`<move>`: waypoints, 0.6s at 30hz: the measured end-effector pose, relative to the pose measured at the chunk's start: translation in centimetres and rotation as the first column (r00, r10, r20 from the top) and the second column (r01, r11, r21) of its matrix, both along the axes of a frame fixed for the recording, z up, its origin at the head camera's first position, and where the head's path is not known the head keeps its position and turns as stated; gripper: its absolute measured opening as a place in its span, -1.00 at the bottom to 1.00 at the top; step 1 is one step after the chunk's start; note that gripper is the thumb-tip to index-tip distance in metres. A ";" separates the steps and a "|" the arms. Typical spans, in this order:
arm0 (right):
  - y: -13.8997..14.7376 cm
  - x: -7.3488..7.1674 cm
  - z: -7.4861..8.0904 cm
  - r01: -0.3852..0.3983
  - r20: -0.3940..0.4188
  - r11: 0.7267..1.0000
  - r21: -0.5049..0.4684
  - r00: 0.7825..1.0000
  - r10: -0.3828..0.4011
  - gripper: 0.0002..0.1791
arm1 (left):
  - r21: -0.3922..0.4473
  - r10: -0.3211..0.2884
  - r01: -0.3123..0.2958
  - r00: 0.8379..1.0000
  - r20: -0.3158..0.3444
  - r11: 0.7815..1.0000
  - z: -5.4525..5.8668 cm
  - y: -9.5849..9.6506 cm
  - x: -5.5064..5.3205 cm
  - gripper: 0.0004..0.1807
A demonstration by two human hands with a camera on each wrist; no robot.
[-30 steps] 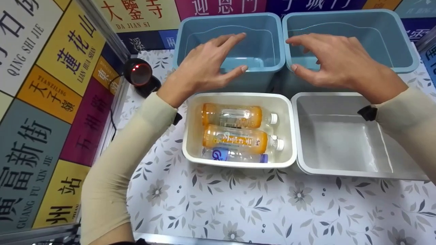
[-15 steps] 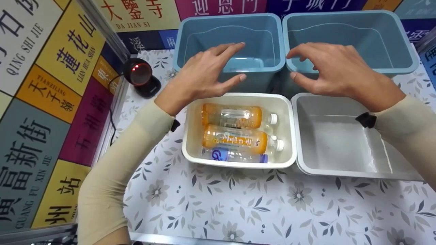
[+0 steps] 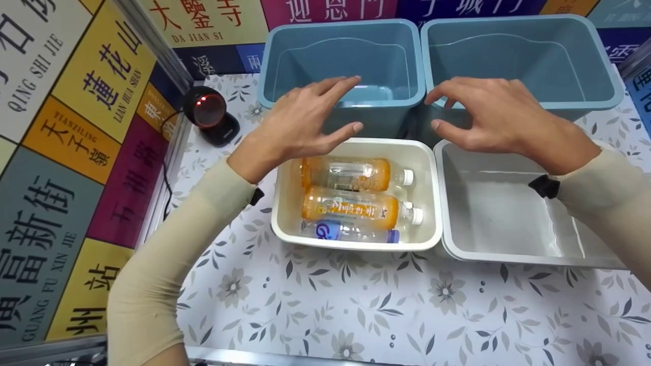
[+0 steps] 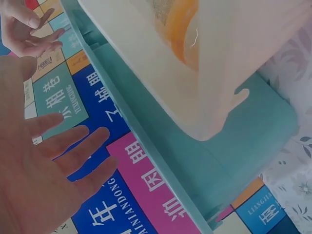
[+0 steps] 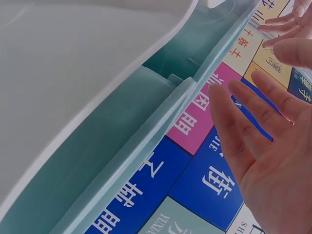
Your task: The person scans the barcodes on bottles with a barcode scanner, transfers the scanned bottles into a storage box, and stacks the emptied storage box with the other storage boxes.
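My left hand (image 3: pixel 302 119) hovers over the near rim of the left blue bin (image 3: pixel 338 61) and the back of a cream tub (image 3: pixel 356 246), fingers extended and holding nothing. Level with it, my right hand (image 3: pixel 501 119) hangs over the near rim of the right blue bin (image 3: pixel 519 56), its fingers loosely bent around nothing. In the tub lie two orange-labelled bottles, a rear one (image 3: pixel 351 174) and a front one (image 3: pixel 351 208). A blue-labelled bottle (image 3: pixel 361 234) with a purple cap lies nearest me. Both wrist views show bare palms, the left (image 4: pixel 53 156) and the right (image 5: pixel 273 141).
A light grey tub (image 3: pixel 508 213) stands right of the cream one, with no contents visible. A black device with red lights (image 3: pixel 209 114) and a cable stands at the left. Lettered panels (image 3: pixel 76 193) border the flower-patterned tabletop (image 3: pixel 330 300).
Both hands have drawn back towards me, from above the blue bins to their near rims, and shifted slightly left. The bottles, bins and tubs stay in place.
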State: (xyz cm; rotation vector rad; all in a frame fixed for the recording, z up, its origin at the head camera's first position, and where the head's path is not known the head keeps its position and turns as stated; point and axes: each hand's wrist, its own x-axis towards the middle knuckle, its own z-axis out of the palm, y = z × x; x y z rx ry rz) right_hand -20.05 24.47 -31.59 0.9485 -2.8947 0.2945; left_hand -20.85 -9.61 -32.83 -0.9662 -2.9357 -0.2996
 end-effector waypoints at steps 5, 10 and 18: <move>-0.1 0.3 -0.1 -0.009 0.001 1.000 0.006 1.000 0.009 -0.51 | -0.002 0.002 -0.002 1.000 -0.003 1.000 -0.3 -0.2 0.3 -0.11; -0.2 0.4 -0.3 -0.034 -0.005 0.999 -0.005 0.999 0.034 -0.55 | 0.000 -0.007 0.007 1.000 -0.021 1.000 -0.6 -0.2 0.5 -0.12; -0.5 0.5 -0.7 -0.083 -0.037 0.996 -0.015 0.996 0.083 -0.55 | 0.016 -0.034 0.035 0.998 -0.059 0.999 -1.2 -0.2 0.7 -0.14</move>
